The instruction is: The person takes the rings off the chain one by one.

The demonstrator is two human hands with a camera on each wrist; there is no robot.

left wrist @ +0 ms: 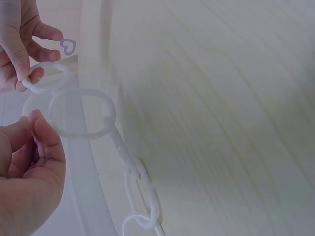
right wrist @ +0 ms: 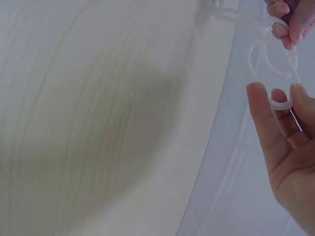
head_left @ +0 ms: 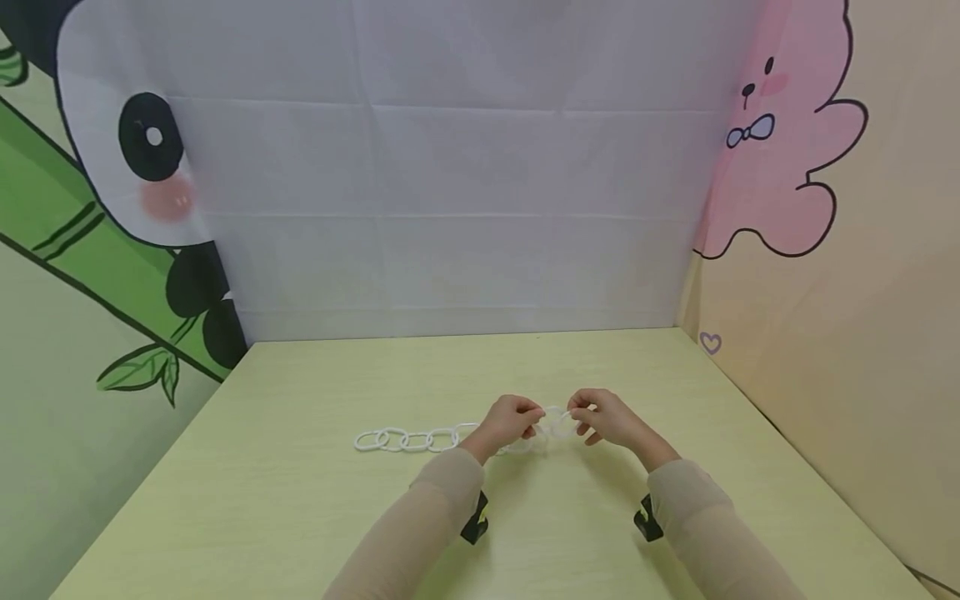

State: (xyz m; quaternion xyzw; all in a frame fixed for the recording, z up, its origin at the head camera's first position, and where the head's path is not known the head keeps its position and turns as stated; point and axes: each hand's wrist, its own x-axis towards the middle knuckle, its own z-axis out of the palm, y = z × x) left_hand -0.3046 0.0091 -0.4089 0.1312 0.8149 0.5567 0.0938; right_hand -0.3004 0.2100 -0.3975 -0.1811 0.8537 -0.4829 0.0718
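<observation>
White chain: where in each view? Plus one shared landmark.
Head: white chain, lower half, near centre.
Left wrist: white chain, upper left down to the bottom edge.
Right wrist: white chain, upper right.
Landmark: left hand; head, right of centre; left wrist, lower left; right wrist, top right.

A creased white cloth hangs behind the pale-yellow wood-grained bench, between a black-and-white painted panda beside green bamboo and a pink cartoon animal, probably a bear, above a purple heart outline.
</observation>
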